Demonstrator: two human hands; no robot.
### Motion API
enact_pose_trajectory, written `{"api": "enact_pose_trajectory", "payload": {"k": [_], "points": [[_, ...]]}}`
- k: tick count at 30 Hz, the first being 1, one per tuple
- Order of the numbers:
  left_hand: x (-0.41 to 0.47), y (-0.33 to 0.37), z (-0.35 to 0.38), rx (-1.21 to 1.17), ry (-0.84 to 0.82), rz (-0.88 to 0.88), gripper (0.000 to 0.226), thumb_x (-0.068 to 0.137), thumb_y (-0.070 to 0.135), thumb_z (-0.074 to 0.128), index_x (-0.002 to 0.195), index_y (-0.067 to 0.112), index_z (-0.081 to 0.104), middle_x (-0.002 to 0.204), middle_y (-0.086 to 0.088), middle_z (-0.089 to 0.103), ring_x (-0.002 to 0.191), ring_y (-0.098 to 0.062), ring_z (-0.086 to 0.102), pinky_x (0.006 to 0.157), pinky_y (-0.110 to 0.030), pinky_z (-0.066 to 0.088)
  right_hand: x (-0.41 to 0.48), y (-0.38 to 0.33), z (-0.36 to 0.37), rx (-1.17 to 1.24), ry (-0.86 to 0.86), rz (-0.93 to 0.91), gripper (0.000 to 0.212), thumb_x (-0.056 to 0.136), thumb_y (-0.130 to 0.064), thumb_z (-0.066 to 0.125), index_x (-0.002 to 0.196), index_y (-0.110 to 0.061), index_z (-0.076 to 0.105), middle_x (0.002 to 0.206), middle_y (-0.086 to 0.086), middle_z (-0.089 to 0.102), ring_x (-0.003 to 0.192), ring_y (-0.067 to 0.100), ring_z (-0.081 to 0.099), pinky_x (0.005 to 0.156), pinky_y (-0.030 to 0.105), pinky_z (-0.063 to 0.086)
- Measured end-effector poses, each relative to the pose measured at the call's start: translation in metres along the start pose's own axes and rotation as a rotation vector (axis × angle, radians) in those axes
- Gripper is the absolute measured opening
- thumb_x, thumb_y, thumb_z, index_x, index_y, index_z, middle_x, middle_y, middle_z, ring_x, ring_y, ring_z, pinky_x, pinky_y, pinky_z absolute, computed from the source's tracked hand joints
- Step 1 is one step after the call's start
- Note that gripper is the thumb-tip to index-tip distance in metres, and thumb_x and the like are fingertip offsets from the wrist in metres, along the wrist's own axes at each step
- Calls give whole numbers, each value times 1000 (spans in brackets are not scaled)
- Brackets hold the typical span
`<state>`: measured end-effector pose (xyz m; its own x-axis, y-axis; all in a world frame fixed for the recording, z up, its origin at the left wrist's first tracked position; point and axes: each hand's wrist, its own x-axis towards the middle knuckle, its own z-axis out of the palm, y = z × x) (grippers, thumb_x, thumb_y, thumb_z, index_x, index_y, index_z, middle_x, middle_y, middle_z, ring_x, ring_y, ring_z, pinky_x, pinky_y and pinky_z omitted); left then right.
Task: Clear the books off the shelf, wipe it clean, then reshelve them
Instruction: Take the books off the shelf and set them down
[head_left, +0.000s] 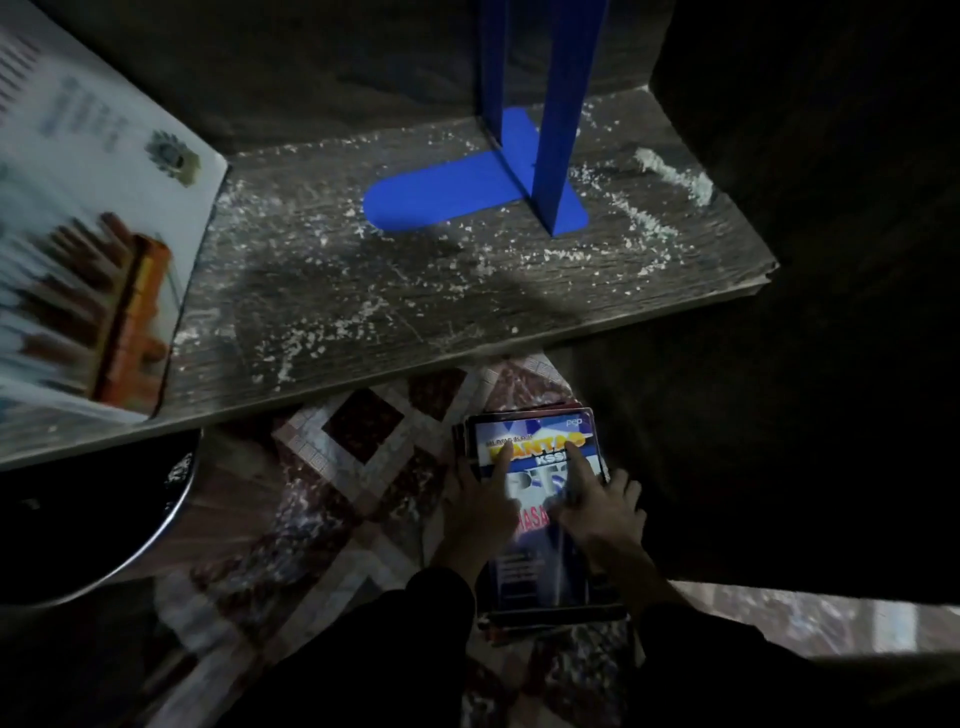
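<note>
Left grip (483, 501) and right grip (597, 501) both clasp the stack of books (540, 571) by its sides, thumbs laid on the top cover, fingers curled round the edges; the stack sits on the patterned tile floor (363, 426) just below the shelf's front edge. Shelf (363, 291) mostly bare of books, so clearing looks close to done. One large pale-covered book (88, 234) shows over the shelf's left end (blurred; lying flat or propped, cannot tell), and it probably has to come off too. Wiping not begun, by my reading: white flecks and dust (670, 171) scattered across the whole board, thickest toward the back right corner. Reshelving all left to do. Blue bookend (467, 192) stands upright near the back, its flat foot spread over the board; it would block a cloth and likely wants lifting off first. No cloth in view. Dark round object with a bright metal rim (171, 519) at lower left, under the shelf's left end, well apart from the stack. Light is poor, right side of the scene black
</note>
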<state>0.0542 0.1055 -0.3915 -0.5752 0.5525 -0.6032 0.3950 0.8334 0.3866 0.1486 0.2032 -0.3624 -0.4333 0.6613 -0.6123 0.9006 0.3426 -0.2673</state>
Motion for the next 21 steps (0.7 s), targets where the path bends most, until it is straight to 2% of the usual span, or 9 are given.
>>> {"api": "enact_pose_trajectory", "payload": {"k": [3,4,5,6,7,10,14,17,21], "points": [[-23,6,-20,62,62,71,55,90,25,50,144,20,39,149,-25,29,141,-30,26,108,-50,29,-8,-18,-15,-102,33,-9,65,88,-51,56,145,-33,32,145,16,28,133,34,26,108,46,27],[-35,8,-31,18,77,107,38,88,27,53,120,9,63,130,-26,52,125,-24,51,117,-31,-7,-14,-26,-22,-97,34,-36,59,87,-51,58,139,-28,44,141,14,38,131,32,32,106,42,31],[-45,10,-42,23,9,115,33,84,34,54,91,8,74,106,-22,67,102,-18,66,29,-3,29,-20,-35,-29,-58,14,-82,51,85,-49,59,129,-24,55,133,11,50,126,29,42,101,37,37],[-52,7,-46,43,-54,200,40,85,40,47,83,11,74,98,-17,70,93,-21,69,76,-44,56,-28,-46,-35,5,-30,-138,43,83,-44,59,118,-21,64,122,9,60,116,27,53,93,32,43],[-61,3,-52,-23,-104,188,46,82,41,42,94,7,71,107,-18,67,101,-24,65,109,-36,32,-37,-56,-40,76,-85,-213,34,82,-36,57,107,-17,69,110,8,67,104,24,61,82,27,47],[-99,-8,-90,-130,-77,174,52,84,38,46,123,5,58,128,-14,58,118,-25,54,95,-28,41,-75,-93,-59,65,-247,-452,22,88,-6,52,93,0,73,92,13,70,79,15,63,63,15,42],[-160,-33,-156,-366,185,216,59,76,47,46,129,23,57,129,-2,60,121,-16,53,100,-26,40,-131,-152,-82,42,-172,-737,27,88,-1,51,100,-11,73,94,-4,72,90,7,64,76,19,45],[-212,-49,-217,-342,535,201,30,88,33,52,113,23,65,108,0,68,102,-12,61,83,-20,42,-174,-203,-105,328,-84,-867,32,90,3,49,90,-22,68,70,-21,65,66,-8,59,68,15,45],[-270,-57,-288,-438,1079,250,21,89,11,57,109,16,60,97,-4,62,88,-19,60,78,-21,39,-208,-266,-124,612,80,-980,40,87,2,56,98,-36,63,83,-1,65,78,20,60,78,31,48]]}}
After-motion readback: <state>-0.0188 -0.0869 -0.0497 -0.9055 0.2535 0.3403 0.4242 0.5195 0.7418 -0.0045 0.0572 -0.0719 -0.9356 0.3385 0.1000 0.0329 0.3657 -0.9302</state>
